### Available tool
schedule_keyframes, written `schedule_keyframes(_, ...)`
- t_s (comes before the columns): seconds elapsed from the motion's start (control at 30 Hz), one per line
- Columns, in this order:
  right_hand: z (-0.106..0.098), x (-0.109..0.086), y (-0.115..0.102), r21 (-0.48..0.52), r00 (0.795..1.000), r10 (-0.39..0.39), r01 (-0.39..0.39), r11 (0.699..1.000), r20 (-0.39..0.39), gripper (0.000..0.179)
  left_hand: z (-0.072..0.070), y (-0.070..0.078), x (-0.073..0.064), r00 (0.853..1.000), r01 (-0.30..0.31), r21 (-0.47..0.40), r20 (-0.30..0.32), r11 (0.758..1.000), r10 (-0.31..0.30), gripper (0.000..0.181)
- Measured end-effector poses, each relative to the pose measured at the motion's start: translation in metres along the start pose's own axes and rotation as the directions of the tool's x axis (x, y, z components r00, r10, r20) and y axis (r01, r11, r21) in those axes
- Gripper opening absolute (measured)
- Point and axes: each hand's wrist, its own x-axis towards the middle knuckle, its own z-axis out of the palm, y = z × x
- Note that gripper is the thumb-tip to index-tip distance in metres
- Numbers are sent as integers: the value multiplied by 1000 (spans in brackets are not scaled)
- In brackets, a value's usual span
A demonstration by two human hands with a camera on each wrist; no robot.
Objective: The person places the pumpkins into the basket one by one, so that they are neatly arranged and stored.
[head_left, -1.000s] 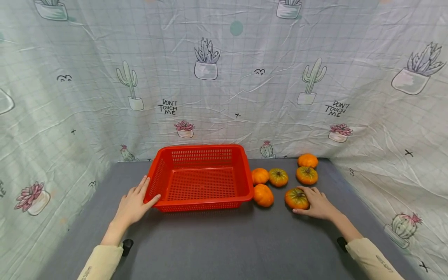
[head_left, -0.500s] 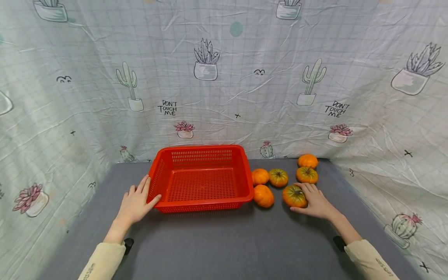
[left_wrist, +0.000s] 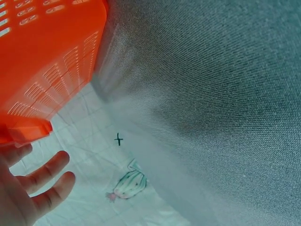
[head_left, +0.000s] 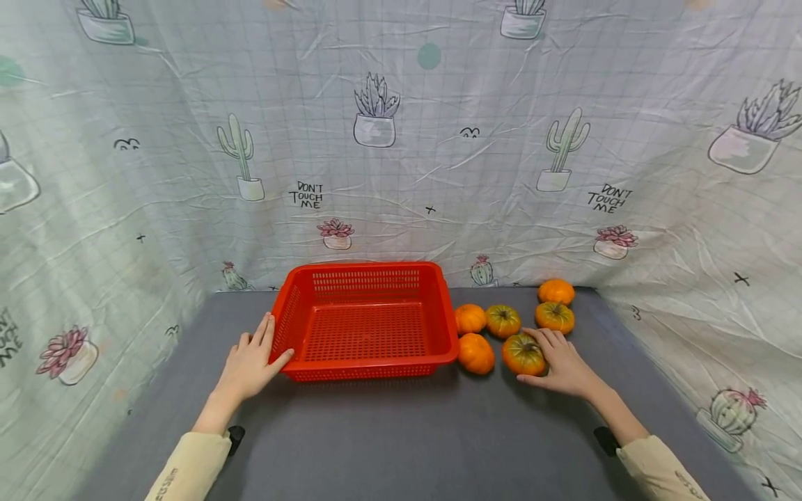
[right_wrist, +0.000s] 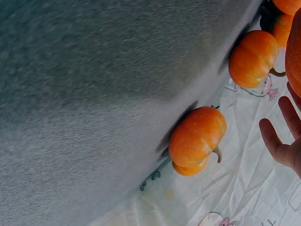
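Observation:
In the head view my right hand (head_left: 562, 365) grips a small orange-green pumpkin (head_left: 523, 355) from its right side, thumb in front and fingers behind. Part of that pumpkin (right_wrist: 295, 54) shows at the right edge of the right wrist view. Whether it is off the table is hard to tell. My left hand (head_left: 248, 363) rests at the front left corner of a red plastic basket (head_left: 376, 362), its fingers along the left rim and thumb at the front. Extended fingers (left_wrist: 51, 190) appear below the basket's rim in the left wrist view. Nothing lies in the basket.
Two orange pumpkins (head_left: 476, 353) sit just right of the basket, beside a greenish one (head_left: 503, 321). Farther right stand another greenish pumpkin (head_left: 554, 318) and an orange one (head_left: 556, 292). Behind the grey table (head_left: 401, 438) hangs a cactus-print cloth (head_left: 401, 174).
My right hand has carried or slid the pumpkin a little to the left, closer to the basket. My left hand stays at the basket corner. The head view has shifted slightly.

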Motion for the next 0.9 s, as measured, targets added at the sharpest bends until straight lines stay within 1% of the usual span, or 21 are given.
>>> schedule_keyframes(0.2, 0, 5, -7, 15, 1000, -14, 14, 1000, -20, 83, 1, 0, -1, 1000, 10, -8, 7, 1000, -9, 80)
schedule_keyframes(0.37, 0, 9, -11, 19, 1000, -16, 17, 1000, -18, 81, 0, 1, 0, 1000, 1, -11, -10, 1000, -1, 78)
schedule_keyframes(0.53, -1, 13, -16, 9, 999, -28, 28, 1000, -39, 82, 0, 1, 1, 1000, -3, -8, -16, 1000, 3, 77)
schedule_keyframes(0.67, -3, 17, -24, 3, 999, -16, 16, 1000, -39, 85, 0, 1, 1, 1000, -5, -5, -15, 1000, 5, 77)
schedule_keyframes(0.9, -8, 29, -35, -42, 998, -39, 37, 998, -40, 82, 0, 0, 1, 1000, -6, -6, -11, 1000, 6, 77)
